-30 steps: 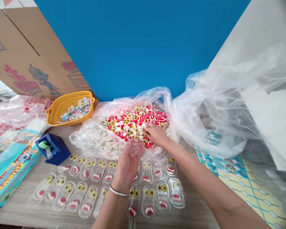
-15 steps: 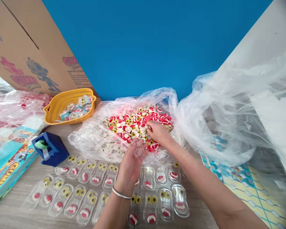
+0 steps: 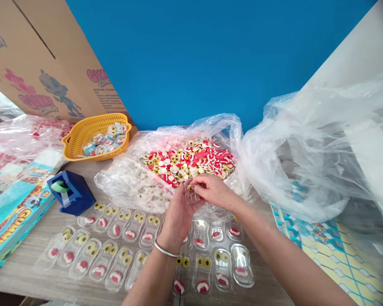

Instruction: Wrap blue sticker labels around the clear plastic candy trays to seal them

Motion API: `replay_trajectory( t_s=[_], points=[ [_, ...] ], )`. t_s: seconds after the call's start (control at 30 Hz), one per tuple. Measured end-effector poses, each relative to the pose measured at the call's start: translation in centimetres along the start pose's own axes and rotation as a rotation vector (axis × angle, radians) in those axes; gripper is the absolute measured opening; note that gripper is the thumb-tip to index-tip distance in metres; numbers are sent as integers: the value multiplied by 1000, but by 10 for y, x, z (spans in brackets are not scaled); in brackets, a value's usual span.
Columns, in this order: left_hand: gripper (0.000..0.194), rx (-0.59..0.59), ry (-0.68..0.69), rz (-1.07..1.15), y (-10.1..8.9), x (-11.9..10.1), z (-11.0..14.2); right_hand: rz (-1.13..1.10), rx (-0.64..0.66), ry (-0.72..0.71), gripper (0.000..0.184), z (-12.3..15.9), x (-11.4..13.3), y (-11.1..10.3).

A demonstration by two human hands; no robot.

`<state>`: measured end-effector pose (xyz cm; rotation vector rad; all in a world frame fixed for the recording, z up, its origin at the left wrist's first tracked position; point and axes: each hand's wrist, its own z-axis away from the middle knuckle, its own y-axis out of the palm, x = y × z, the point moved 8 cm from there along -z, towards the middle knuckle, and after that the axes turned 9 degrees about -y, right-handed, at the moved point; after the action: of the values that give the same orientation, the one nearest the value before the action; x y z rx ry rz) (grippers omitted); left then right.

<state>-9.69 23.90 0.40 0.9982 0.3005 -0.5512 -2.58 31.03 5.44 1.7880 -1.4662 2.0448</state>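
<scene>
A brown cardboard box (image 3: 68, 51) is standing at the left against a blue panel (image 3: 217, 63). Below it, a yellow basket (image 3: 74, 148) is holding small wrapped packs, and a blue tape dispenser (image 3: 78, 196) is sitting in front of that, beside a colourful printed carton (image 3: 19, 221). On the right, loose clear plastic (image 3: 264, 157) is spilling towards the worktop (image 3: 22, 272) and partly covering printed sheets (image 3: 322, 255). Two rows of filled trays (image 3: 98, 259) are lying nearest the person, and both forearms are reaching over them, hiding several. Beyond the hands, an open plastic bag (image 3: 115, 185) is spreading under a heap of red, white and yellow candies (image 3: 178, 163).

The clear tray (image 3: 192, 198) is resting in the left hand (image 3: 179, 212), its fingers curling around it, just in front of the heap. It is looking small, shiny and see-through, with rounded moulded hollows. The right hand (image 3: 214, 191) is pinching a yellow eye candy (image 3: 190, 188) at the tray's upper end; the fingers are hiding part of both.
</scene>
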Motion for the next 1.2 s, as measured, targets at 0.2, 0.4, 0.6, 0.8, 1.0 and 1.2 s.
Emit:
replay_trajectory(
  t_s=[0.2,0.4,0.6,0.8,1.0,1.2],
  points=[
    [18,8,51,-27,-5,7,1,199,-56,-53,24,7,16,3],
    [18,-81,97,-47,-14,8,1,153,-162,17,17,19,10,4],
    [11,-178,167,-77,-15,8,4,108,-252,-20,6,27,11,7],
    [12,-193,192,-104,-13,6,5,246,-203,-3,16,26,8,7],
    [22,-199,80,-52,-14,7,4,383,-299,120,23,2,-30,-36],
    [27,-202,76,-58,-18,9,3,720,-79,180,27,-36,-57,-38]
  ],
)
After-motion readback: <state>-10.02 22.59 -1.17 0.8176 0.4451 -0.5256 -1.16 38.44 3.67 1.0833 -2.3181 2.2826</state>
